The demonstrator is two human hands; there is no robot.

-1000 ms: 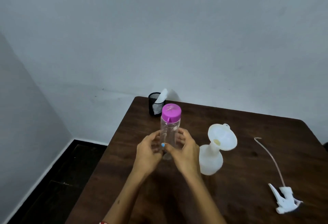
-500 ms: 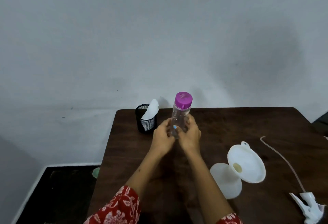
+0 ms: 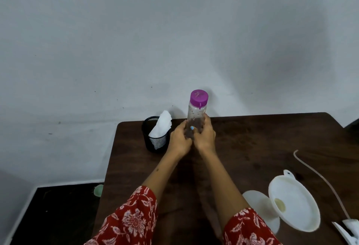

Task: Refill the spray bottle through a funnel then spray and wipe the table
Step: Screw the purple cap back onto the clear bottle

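While gripped low on its clear body by both hands, stood upright near the table's [image 3: 252,132] far edge, long axis vertical, purple cap [image 3: 198,97] still screwed on top: the water bottle [image 3: 195,114]. Wrapped round its left side, fingers curled, thumb with a blue nail across the front: the left hand [image 3: 179,140]. Curled round the right side, touching the other hand below the bottle: the right hand [image 3: 205,138]. Straight ahead of both arms, equally near to each, so no clear favourite for reaching the cap; judged the next need, unscrewing that cap with one hand and steadying with the other. Just left of the bottle, at the far-left corner: a black mesh cup [image 3: 155,140] with a white tissue [image 3: 162,124] poking out. Well apart toward the near-right edge: the white spray bottle [image 3: 260,206] with the funnel [image 3: 295,204] seated, tilted, in its neck, nearer the right arm. Beyond it at the right edge, detached: the spray head [image 3: 349,227] and its long dip tube [image 3: 318,174]. Pour judged not yet begun.
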